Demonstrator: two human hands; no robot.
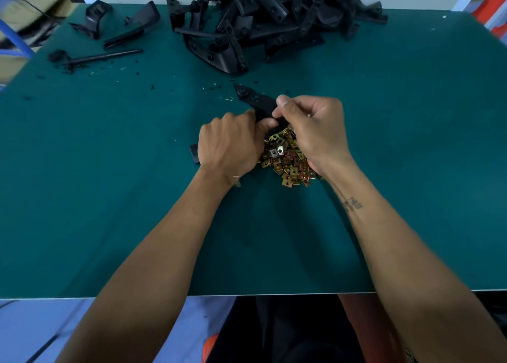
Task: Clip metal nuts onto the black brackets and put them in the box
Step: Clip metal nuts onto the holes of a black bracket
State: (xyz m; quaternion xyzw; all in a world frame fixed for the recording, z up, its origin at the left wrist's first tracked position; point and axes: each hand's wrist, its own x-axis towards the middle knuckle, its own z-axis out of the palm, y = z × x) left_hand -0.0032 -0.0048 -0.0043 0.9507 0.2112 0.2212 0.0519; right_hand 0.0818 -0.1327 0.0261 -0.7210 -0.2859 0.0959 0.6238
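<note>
While both hands meet at the middle of the frame, the left hand (229, 145) curls round a black bracket (256, 103) whose pointed end juts toward the upper left; the right hand (315, 132) pinches the same bracket from above, thumb and fingers bent; whether a nut sits under those fingers cannot be told; a heap of metal nuts (286, 162) lies just below the hands on the green table (109, 184); a pile of black brackets (269, 19) fills the top centre; a cardboard box (30, 8) sits blurred at the upper left.
</note>
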